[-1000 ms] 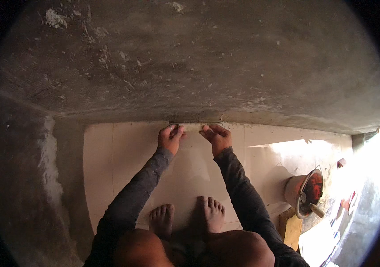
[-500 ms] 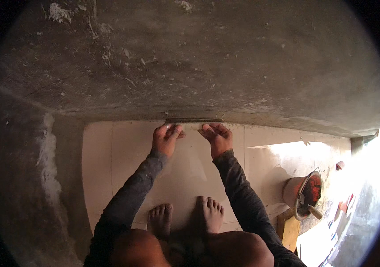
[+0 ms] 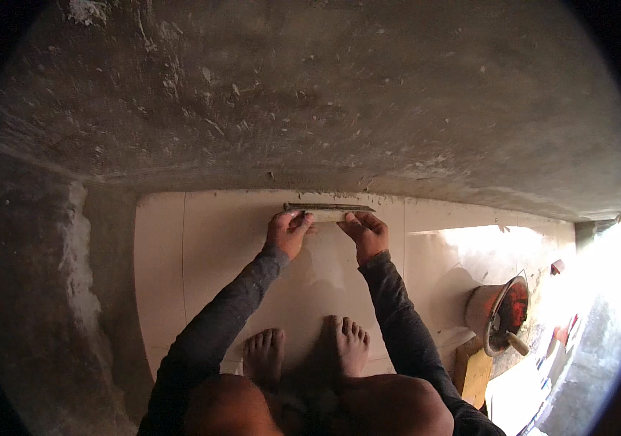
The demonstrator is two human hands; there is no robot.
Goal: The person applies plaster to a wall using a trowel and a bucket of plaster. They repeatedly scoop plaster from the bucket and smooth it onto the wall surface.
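Between my two hands is a narrow, pale tile strip, with dark grey mortar along its far side. My left hand pinches its left end between thumb and fingers, and my right hand grips its right end the same way. The strip is held level, a little short of the foot of the grey plastered wall. Below it lies the pale tiled floor. The fingers behind the strip are partly hidden.
On the right stands a red-stained bucket with a wooden-handled tool in it. A wooden board lies beside it. A second rough wall closes the left side. My bare feet are on the floor below my hands.
Both hands have drawn the tile strip back from the wall's foot toward me and slightly right. Its mortar-covered side shows more now. The bucket has not been moved.
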